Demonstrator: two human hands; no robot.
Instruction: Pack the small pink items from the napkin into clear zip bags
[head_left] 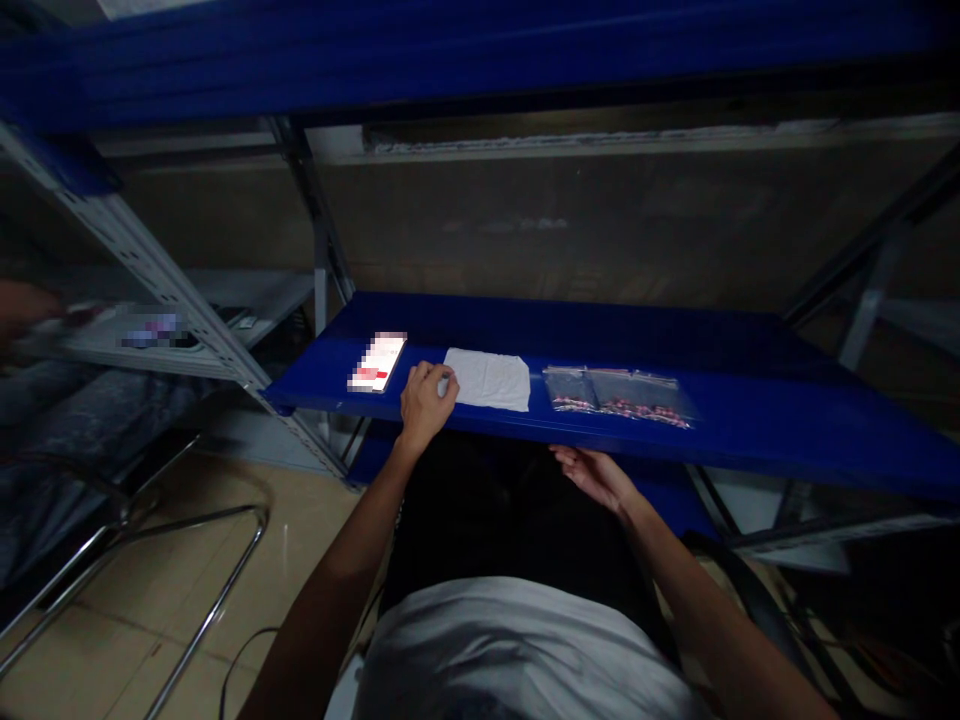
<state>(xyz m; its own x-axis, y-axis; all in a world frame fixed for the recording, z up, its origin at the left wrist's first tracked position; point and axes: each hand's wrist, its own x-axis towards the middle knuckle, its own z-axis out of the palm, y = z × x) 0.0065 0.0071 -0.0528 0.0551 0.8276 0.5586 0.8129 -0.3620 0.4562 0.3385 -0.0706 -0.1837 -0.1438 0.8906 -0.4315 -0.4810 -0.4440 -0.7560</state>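
Note:
My left hand (427, 402) rests at the front of the blue shelf (742, 400), its fingers curled and thumb drawn towards the index finger. It is beside the left edge of a flat white cloth (489, 380); whether anything is between the fingertips cannot be made out. Just below the shelf's front edge is my right hand (596, 478), palm turned upward, fingers loosely stretched and holding nothing. To the right of the cloth lie clear zip bags (637, 393) with small pink and dark pieces inside. A lit phone (379, 362), partly blurred out, lies left of my left hand.
Another blue shelf (480, 60) hangs overhead, and a grey metal upright (142, 260) stands at the left. Beyond it are a lower grey shelf (277, 295) and a blurred hand (26, 305) of another person. A chrome chair frame (225, 580) stands on the tiled floor.

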